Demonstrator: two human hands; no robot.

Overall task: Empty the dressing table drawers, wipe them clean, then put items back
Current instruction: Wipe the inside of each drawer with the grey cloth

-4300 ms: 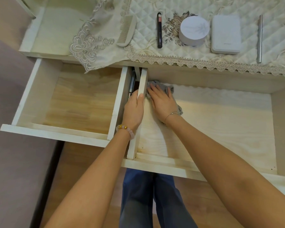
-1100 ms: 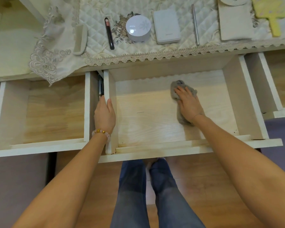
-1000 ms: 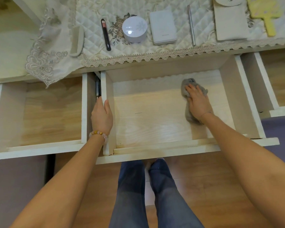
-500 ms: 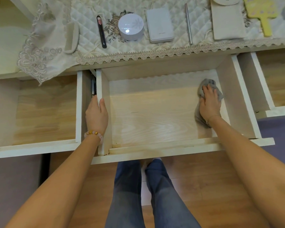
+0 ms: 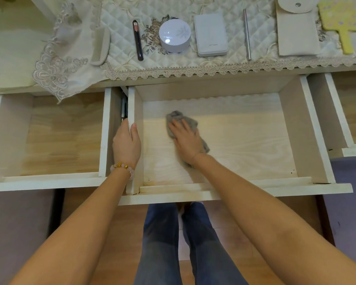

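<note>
**Now wiping: cloth flat on the middle drawer's floor**

Seen from the head camera, three drawers stand pulled out side by side. The middle drawer point(image 5: 292, 136) is the widest, and its pale wood floor lies bare to the right of the hands as far as the right wall, with more bare board toward the back. Its left wall stands close beside the left drawer point(image 5: 103, 130), with only a narrow gap between them. The right drawer point(image 5: 337, 112) is cut off by the picture's edge.

The left hand point(image 5: 126, 145) grips the middle drawer's left wall, thumb inside and fingers curled over the top edge. The right hand point(image 5: 186, 140) lies flat on the grey cloth point(image 5: 181, 120), fingers straight and slightly spread, pressing it to the floor in the drawer's left half, apart from all four walls.

The cloth is crumpled, bunched ahead of the fingertips and trailing out under the wrist.

On the quilted cover point(image 5: 193, 66) above, a round white box point(image 5: 174, 36) and a flat white case point(image 5: 211, 38) sit near the lace edge.
</note>
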